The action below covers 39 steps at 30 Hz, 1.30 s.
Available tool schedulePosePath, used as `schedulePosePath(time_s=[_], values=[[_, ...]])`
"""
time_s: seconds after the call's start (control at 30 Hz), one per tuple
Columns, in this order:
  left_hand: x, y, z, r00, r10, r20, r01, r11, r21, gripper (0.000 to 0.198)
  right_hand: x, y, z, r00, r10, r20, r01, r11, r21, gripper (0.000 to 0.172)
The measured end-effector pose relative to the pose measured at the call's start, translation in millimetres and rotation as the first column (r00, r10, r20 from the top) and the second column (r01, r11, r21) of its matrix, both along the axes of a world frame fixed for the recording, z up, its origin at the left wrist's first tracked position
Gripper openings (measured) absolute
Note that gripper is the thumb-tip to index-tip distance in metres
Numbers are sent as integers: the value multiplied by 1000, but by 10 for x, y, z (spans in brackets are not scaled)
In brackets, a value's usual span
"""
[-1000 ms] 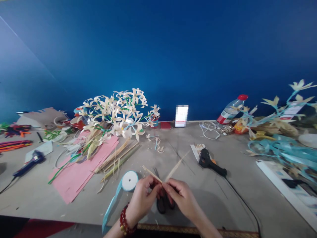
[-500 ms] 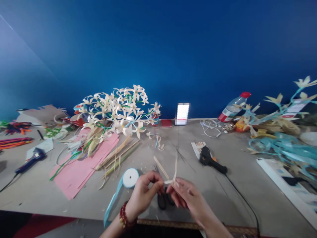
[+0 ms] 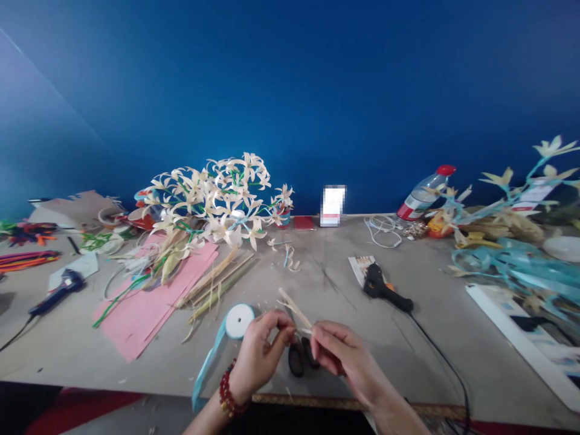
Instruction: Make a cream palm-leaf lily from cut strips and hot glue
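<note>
A thin pale strip (image 3: 303, 330), like dried husk or straw, is stretched between my two hands just above the table. My left hand (image 3: 267, 341), with a red bead bracelet on its wrist, pinches one end between thumb and forefinger. The other end is pinched by my right hand (image 3: 339, 347). Below them lie scissors with black handles (image 3: 296, 360), their blades partly hidden. Another pale strip (image 3: 292, 305) rests on the table just beyond my fingers. Left of my left hand is a roll of light blue tape (image 3: 240, 321) with a loose tail.
White handmade flowers (image 3: 217, 199) stand at the back left, near pink paper (image 3: 149, 314) and dry stalks (image 3: 222, 284). A black glue gun (image 3: 385, 290) lies at right, its cord running to the front edge. A blue glue gun (image 3: 58, 293) is far left. A bottle (image 3: 423, 196) leans behind.
The strip's long free end, which stood up above my right hand, no longer shows. My right fingers have closed into a tighter pinch, and the strip runs straight between both hands.
</note>
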<state>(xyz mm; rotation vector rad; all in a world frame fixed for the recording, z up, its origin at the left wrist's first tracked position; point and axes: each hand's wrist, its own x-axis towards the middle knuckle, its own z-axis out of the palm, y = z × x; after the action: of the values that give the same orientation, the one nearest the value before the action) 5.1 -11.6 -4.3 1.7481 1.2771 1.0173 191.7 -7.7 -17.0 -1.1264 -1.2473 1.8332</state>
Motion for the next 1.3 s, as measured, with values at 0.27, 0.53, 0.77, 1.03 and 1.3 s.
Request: schedulePosePath(time_s=[0.27,0.53,0.77,1.03,1.3], values=[[30,43,-26,995,-14,99,26,992,-121,24,-54,-33,-13,973,-73,221,-12,933,359,41],[19,-19,-29,997,-43,-64,46,998,40,20,-94,13,-22,996,12,94,-30,979,200,52],[13,-10,-41,999,-31,-10,32,999,31,17,11,-49,-16,1000,17,-5,-17,998,62,50],[30,31,12,999,25,33,-25,1000,3,15,-31,-56,10,954,-61,294,-72,904,422,38],[29,-17,-42,999,25,-32,-24,999,27,11,-66,-58,-13,941,-98,324,-65,887,457,34]])
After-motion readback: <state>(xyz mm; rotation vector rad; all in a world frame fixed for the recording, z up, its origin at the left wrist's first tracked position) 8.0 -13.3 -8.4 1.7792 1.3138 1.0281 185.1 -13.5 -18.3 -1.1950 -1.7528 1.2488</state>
